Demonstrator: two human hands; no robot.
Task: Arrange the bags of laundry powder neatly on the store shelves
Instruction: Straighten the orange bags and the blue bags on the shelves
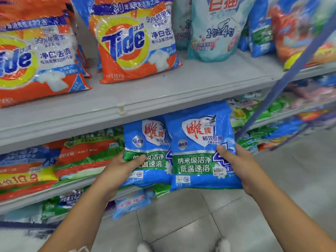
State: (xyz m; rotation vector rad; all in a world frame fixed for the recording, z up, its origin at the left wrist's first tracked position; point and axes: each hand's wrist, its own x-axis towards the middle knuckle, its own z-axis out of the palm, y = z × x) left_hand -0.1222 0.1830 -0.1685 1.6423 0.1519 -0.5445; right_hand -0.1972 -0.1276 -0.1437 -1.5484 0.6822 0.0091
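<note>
Top shelf [163, 91] above the fingers: Tide bags [134, 39] upright, looks done. Below, unfinished: right blue bag [198, 153] pinched by right hand [241, 166], thumb in front; left blue bag [147, 153] gripped likewise by left hand [120, 168]; both off the shelf

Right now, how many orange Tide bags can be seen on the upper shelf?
2: one large Tide bag at the far left, one Tide bag standing centre-left. Edges behind them suggest more, hidden.

The orange bag [135, 42] on the upper shelf reads "Tide", "99%" and "1.15". A yellow price tag [23, 178] lower left seems to read "10.9". The teal bag [216, 30] shows "1" and "4".
</note>
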